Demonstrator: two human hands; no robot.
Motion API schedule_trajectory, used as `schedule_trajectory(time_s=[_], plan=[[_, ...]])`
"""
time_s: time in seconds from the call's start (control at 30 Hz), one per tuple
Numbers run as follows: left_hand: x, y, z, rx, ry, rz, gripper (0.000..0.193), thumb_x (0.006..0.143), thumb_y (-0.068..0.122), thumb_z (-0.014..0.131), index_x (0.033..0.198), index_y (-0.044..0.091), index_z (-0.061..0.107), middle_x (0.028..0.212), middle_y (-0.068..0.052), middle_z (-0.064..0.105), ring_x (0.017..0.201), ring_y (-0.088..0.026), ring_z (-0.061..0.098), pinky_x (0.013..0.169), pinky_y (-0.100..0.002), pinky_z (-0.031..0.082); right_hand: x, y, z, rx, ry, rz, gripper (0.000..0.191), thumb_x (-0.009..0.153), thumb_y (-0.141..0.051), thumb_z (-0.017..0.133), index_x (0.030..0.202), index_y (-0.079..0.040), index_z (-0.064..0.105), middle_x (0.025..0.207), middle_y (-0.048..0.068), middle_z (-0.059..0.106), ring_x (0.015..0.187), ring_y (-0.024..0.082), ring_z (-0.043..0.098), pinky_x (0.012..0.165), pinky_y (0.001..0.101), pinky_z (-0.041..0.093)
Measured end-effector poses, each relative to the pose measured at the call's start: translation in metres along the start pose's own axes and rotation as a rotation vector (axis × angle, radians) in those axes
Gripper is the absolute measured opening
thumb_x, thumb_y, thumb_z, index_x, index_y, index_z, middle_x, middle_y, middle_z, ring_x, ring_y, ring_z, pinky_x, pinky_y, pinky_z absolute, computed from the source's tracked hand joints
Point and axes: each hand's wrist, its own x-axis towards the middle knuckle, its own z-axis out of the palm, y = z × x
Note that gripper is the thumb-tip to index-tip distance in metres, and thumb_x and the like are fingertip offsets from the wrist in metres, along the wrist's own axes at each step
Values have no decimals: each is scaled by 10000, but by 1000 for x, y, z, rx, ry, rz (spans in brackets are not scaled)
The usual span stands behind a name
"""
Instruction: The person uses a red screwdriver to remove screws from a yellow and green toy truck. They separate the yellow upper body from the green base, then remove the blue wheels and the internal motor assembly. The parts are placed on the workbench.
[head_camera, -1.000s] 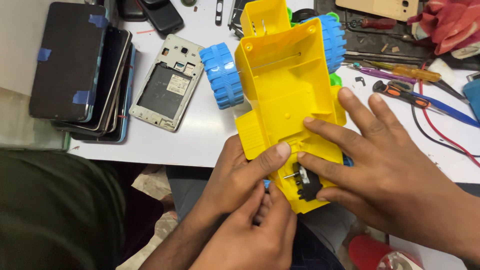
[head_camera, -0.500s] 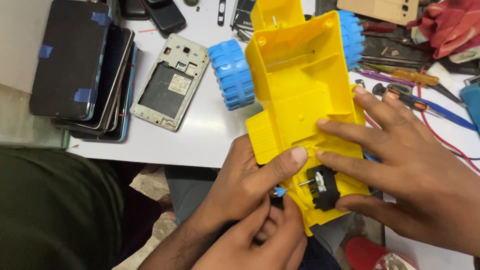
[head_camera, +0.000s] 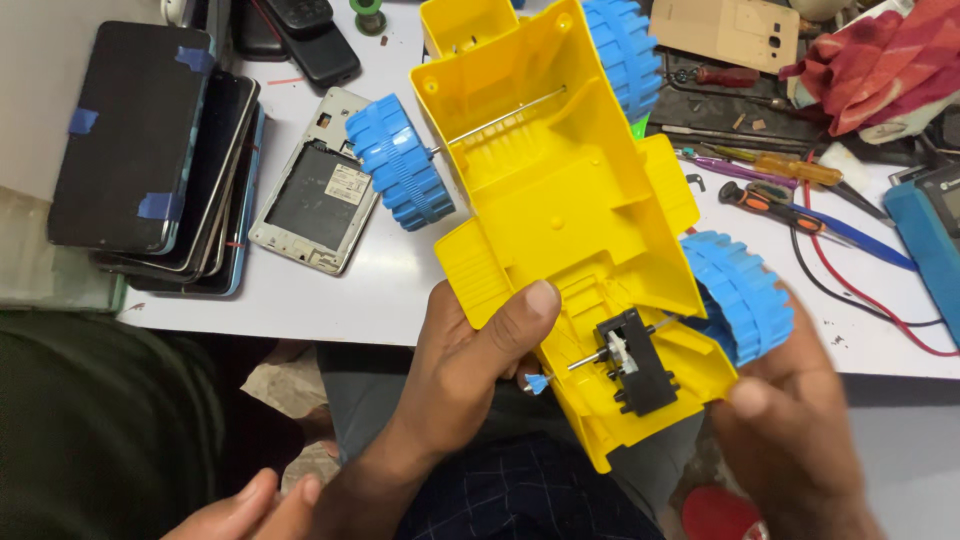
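Currently my left hand (head_camera: 470, 370) grips the yellow toy truck chassis (head_camera: 560, 220), underside up over the white table (head_camera: 390, 290) edge, thumb pressed on it. My right hand (head_camera: 790, 420), blurred, cups the rear blue wheel (head_camera: 740, 295); black motor block (head_camera: 635, 362) exposed.

both hands (head_camera: 470, 370) gripping yellow toy truck (head_camera: 560, 210)

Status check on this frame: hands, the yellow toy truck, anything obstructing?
Left hand grips yellow toy truck, underside up. Right hand supports it by the blue wheel. Black gearbox exposed. Another person's hand low left, apart.
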Motion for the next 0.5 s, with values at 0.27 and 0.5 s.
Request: schedule_trajectory(time_s=[0.27, 0.5], plan=[[-11, 15, 27, 100, -20, 193, 309, 1063, 217, 629, 1232, -38, 664, 981, -60, 720, 877, -128, 668, 816, -282, 557, -13, 16, 18, 63, 101, 144, 710, 907, -145, 668, 1522, 91, 403, 1406, 248, 579, 1284, 366, 584, 1078, 507, 440], [-24, 23, 23, 316, 19, 350, 382, 1007, 286, 663, 1262, 3, 642, 1173, -124, 702, 1004, -182, 726, 886, -278, 584, -15, 20, 18, 28, 130, 221, 683, 922, -173, 644, 1504, 103, 416, 1401, 234, 594, 1284, 355, 585, 1066, 498, 441]])
